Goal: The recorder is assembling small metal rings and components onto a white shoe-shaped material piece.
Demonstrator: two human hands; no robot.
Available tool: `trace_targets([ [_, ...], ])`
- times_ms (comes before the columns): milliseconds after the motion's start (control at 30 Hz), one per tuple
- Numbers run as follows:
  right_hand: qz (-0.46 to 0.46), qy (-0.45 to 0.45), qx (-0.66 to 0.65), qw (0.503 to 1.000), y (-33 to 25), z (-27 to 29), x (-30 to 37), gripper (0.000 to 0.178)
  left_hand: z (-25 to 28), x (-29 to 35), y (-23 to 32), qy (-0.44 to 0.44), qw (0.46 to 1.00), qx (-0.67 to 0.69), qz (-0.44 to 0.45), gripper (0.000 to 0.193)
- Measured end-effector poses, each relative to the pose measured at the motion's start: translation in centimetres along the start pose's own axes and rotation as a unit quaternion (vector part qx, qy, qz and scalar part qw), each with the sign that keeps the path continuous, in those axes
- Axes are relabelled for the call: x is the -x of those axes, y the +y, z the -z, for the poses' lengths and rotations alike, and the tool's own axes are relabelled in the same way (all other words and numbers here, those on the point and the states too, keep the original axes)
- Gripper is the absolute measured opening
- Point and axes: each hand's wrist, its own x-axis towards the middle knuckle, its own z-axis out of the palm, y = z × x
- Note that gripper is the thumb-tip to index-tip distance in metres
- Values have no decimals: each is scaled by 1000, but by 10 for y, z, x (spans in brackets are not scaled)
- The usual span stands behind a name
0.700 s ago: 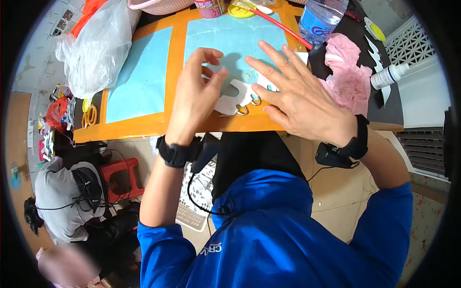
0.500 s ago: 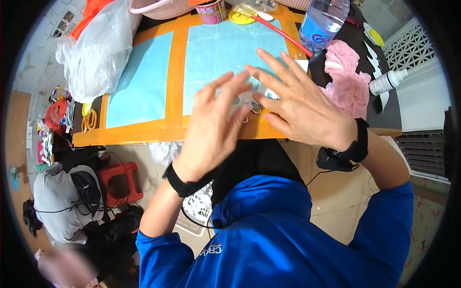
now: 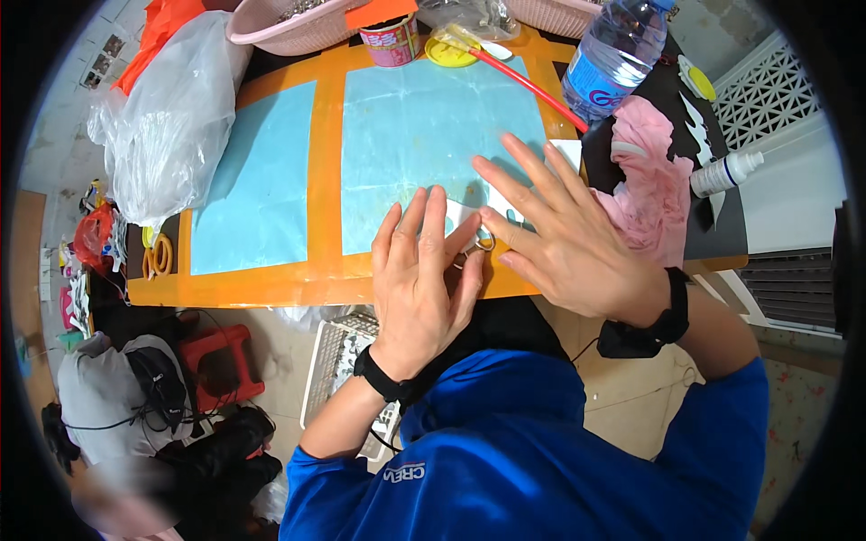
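Note:
Low over the near edge of the table, my left hand (image 3: 417, 288) is stretched out, its index finger and thumb apart. My right hand (image 3: 586, 252) spreads its fingers just to the right of it. Between the two thumbs and index fingers lies a small metal ring (image 3: 487, 241), close to both hands; whether a fingertip touches it I cannot tell. A white card or sheet (image 3: 566, 151) with teal marks or gaps is partly under my right hand. Beneath my hands is a light blue sheet (image 3: 424, 126) edged with orange tape.
A pink tub (image 3: 391, 43), a yellow lid (image 3: 448, 52) and a red-handled brush (image 3: 532, 86) are at the back. To the right are a water bottle (image 3: 613, 59), a pink cloth (image 3: 645, 171) and a white bottle (image 3: 726, 173). A plastic bag (image 3: 176, 117) sits left.
My left hand has come down nearer the table edge, its fingers straighter. My right hand stays spread with a slight shift. The whole view has moved a little.

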Motion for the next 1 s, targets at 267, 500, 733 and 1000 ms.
trace_targets([
  [267, -36, -24, -5, 999, -7, -6, 9, 66, 0, -3, 4, 6, 998, 33, 60, 75],
  [500, 11, -6, 29, 999, -7, -7, 1, 61, -1, -4, 6, 18, 997, 17, 76, 76],
  [733, -2, 15, 18, 1000, -6, -5, 5, 52, 1, -4, 5, 35, 999, -3, 28, 76],
  [1000, 61, -38, 16, 997, 4, 12, -12, 53, 4, 2, 0, 44, 999, 2, 10, 72],
])
